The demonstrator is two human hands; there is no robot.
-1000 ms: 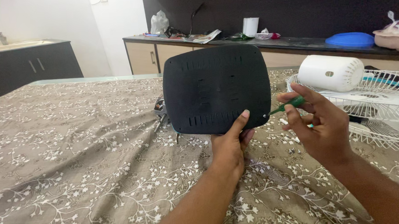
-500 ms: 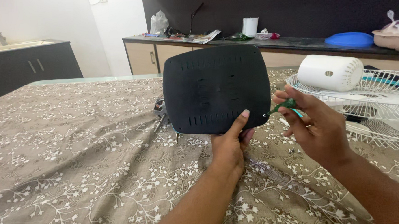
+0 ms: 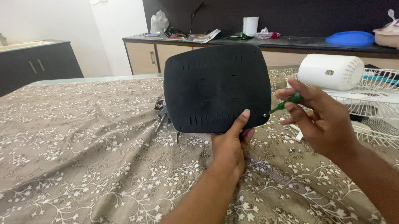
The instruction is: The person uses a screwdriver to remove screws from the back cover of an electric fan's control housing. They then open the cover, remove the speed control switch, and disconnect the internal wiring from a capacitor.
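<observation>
- Your left hand [image 3: 230,144] rises from the 6 o'clock edge, forearm angled up toward 12, thumb pressed flat and pointing toward 1 o'clock, fingers curled out of sight behind.
- Your right hand [image 3: 318,118] enters from 4 o'clock, fingers pinched together, tips aimed toward 9 o'clock.

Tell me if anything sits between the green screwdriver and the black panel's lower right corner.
Nothing visible does. The screwdriver in the right hand already has its tip at the corner of the panel, which the left hand holds upright.
</observation>
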